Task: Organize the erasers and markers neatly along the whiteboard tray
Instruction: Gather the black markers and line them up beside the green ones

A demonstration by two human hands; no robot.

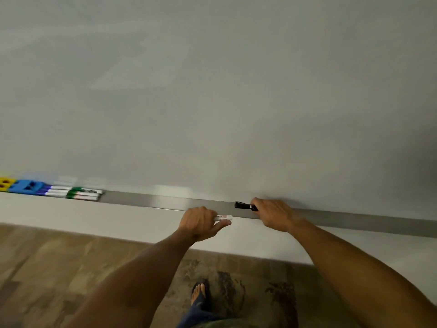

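Just ahead of my right hand (274, 215), on the grey whiteboard tray (165, 201), the black marker (244, 205) pokes out leftward from my closed fingers, its cap end free. My left hand (201, 223), just left of the right and slightly nearer me, is curled around a white marker (223, 218) whose barrel end points right. Far off to the left of that hand sit the already lined-up markers (75, 192), then a blue eraser (26, 187) and a yellow eraser (6, 183). I judge these markers light, stiff and smooth, so they may roll; I'd grip mid-barrel. The white barrel bears red print, too blurred to read.
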